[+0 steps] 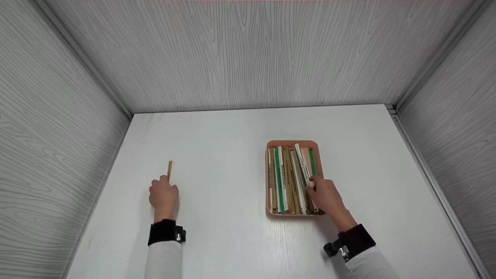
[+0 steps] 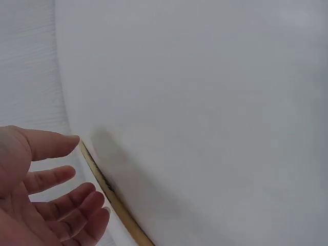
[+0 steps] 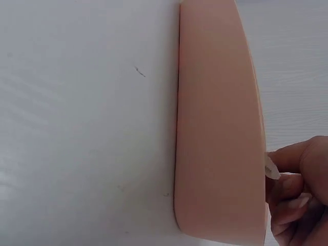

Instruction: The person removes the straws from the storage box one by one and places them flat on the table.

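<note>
A slim yellow-brown stick packet (image 1: 169, 168) lies on the white table at the left. Over its near end is my left hand (image 1: 163, 197); in the left wrist view the thumb and fingers are spread apart, with the thumb tip right at the packet (image 2: 125, 218). A pink tray (image 1: 267, 174) holds several long slim stick packets in white, green and brown, some with printed lettering. Reaching over its right side, my right hand (image 1: 325, 193) pinches a white stick packet (image 3: 272, 168) between thumb and fingers at the tray's rim.
The white table (image 1: 224, 155) is bounded by grey wood-grain panels at the back (image 1: 248, 58), left (image 1: 46, 128) and right (image 1: 457, 112). The tray's smooth outer wall (image 3: 220, 118) rises close beside the right wrist.
</note>
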A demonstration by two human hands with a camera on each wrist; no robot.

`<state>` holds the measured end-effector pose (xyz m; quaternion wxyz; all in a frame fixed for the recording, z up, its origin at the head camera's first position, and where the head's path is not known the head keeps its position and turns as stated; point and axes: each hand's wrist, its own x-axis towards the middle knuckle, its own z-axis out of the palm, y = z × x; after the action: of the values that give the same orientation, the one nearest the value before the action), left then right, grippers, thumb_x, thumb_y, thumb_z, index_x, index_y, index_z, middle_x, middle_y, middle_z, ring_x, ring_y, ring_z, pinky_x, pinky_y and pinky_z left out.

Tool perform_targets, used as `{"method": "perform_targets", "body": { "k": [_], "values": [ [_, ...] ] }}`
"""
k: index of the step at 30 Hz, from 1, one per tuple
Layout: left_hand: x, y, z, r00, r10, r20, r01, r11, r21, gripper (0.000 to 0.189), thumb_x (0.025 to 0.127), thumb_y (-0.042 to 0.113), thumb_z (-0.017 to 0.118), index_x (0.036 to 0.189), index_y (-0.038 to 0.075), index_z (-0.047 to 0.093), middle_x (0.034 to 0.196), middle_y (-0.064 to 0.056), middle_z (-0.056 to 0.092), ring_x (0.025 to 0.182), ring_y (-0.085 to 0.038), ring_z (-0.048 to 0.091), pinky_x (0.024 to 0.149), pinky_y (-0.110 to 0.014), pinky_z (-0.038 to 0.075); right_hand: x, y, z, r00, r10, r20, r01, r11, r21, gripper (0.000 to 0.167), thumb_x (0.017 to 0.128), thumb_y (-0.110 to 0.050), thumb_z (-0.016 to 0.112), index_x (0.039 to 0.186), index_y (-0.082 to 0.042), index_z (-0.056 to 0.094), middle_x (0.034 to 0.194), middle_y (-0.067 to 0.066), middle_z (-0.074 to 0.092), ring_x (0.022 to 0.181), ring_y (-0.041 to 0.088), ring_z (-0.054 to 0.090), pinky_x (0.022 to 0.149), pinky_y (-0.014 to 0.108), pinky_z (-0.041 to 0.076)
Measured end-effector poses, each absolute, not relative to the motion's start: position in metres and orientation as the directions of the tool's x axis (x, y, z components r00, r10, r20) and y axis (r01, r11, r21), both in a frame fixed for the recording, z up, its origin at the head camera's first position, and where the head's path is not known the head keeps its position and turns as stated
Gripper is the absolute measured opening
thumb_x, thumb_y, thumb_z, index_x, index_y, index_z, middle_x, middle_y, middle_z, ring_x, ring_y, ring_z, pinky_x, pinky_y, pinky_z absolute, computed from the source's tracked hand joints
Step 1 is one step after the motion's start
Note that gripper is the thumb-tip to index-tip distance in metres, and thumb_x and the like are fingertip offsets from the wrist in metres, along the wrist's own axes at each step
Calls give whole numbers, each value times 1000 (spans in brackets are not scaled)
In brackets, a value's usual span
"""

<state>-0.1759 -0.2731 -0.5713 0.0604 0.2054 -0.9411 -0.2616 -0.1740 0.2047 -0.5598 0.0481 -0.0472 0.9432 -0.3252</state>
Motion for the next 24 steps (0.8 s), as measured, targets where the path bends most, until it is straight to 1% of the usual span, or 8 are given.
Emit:
{"method": "perform_targets", "body": {
  "k": [3,7,10,13,16,19,21,24],
  "values": [
    [-178,-254,-565,-922,-387,20,-320,789,524,46,91,6,61,132,-12,51,114,-34,52,101,-49,55,76,-56,48,-173,200,-557,-991,-120,-58,-50,741,-669,35,96,-14,63,125,5,59,70,3,60,55,15,54,49,32,45],
    [-180,-216,-554,-968,-248,38,-197,845,497,45,92,11,64,133,-6,54,120,-30,54,103,-44,59,80,-52,50,-173,192,-553,-990,-134,-38,-66,691,-720,34,96,-12,62,126,4,60,75,2,62,58,14,57,53,33,48],
    [-179,-183,-548,-991,-122,52,-81,868,490,41,92,14,67,130,-1,58,115,-24,59,99,-37,62,80,-47,52,-173,186,-550,-989,-146,-20,-83,664,-743,31,95,-9,60,124,2,61,77,2,63,61,14,58,57,33,49],
    [-176,-150,-543,-999,-35,35,-11,840,543,37,92,15,68,127,3,62,108,-16,62,93,-28,63,77,-43,52,-172,180,-548,-988,-155,-2,-99,642,-760,30,93,-7,60,123,0,63,79,1,63,63,13,58,59,33,49],
    [-175,-118,-537,-999,36,22,42,769,637,33,93,16,67,124,4,64,98,-10,64,85,-21,63,72,-38,52,-169,173,-544,-989,-147,25,-114,637,-763,28,93,-10,62,120,-3,65,80,-1,63,64,12,58,59,33,49],
    [-176,-89,-533,-994,110,23,89,651,754,35,96,17,64,129,4,61,92,-5,65,79,-16,63,69,-35,52,-166,166,-540,-989,-136,56,-129,628,-768,24,93,-14,66,116,-6,69,80,-3,64,64,11,59,59,33,49],
    [-176,-72,-533,-987,160,30,115,555,824,40,97,15,62,135,3,54,90,-4,66,76,-17,65,66,-33,52,-165,160,-537,-989,-135,64,-134,608,-783,22,93,-16,66,114,-8,70,79,-4,65,64,12,59,58,32,49],
    [-176,-51,-535,-980,198,26,110,428,897,50,99,14,59,144,1,43,92,-4,66,75,-22,68,65,-32,53,-163,152,-533,-986,-153,65,-140,552,-822,19,93,-15,67,110,-8,70,78,-4,64,65,13,59,57,30,49]
  ]
}}
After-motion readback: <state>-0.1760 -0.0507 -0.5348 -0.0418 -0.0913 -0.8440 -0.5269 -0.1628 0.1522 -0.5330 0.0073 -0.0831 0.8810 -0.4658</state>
